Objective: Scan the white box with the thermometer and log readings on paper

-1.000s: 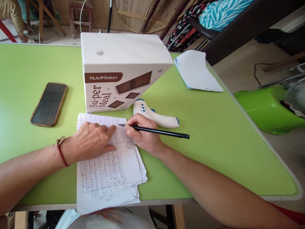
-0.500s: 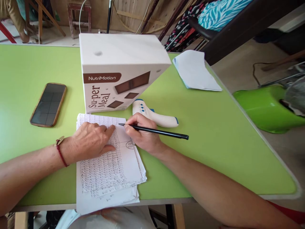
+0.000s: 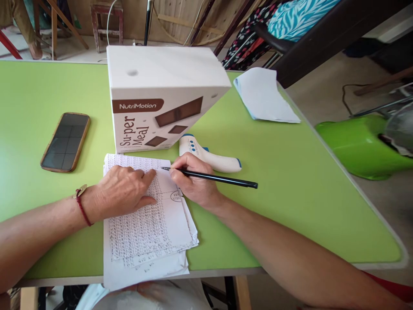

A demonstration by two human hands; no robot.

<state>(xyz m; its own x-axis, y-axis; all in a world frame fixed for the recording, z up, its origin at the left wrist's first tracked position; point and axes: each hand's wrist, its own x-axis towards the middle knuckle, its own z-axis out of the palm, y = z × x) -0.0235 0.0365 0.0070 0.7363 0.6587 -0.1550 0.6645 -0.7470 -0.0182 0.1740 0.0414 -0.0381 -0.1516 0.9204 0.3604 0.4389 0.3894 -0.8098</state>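
Note:
A stack of papers, its top sheet covered in dense handwritten rows, lies at the table's near side. My left hand rests on the top sheet, thumb and index finger stretched out apart, holding nothing; its other fingers are partly hidden. In my right hand is a slim black pen, gripped near the tip, which points at the sheet's upper right part. Just beyond that hand lies a white and blue infrared thermometer. A small round stamp mark shows at the sheet's right side.
A white NutriMotion box stands right behind the papers. To the left lies a phone in a brown case. Folded papers sit at the far right of the green table. A green bin stands on the floor beyond the right edge.
The pen's back end has shifted slightly to the right, and my right hand has moved by a hair. My left hand and the papers stay in place.

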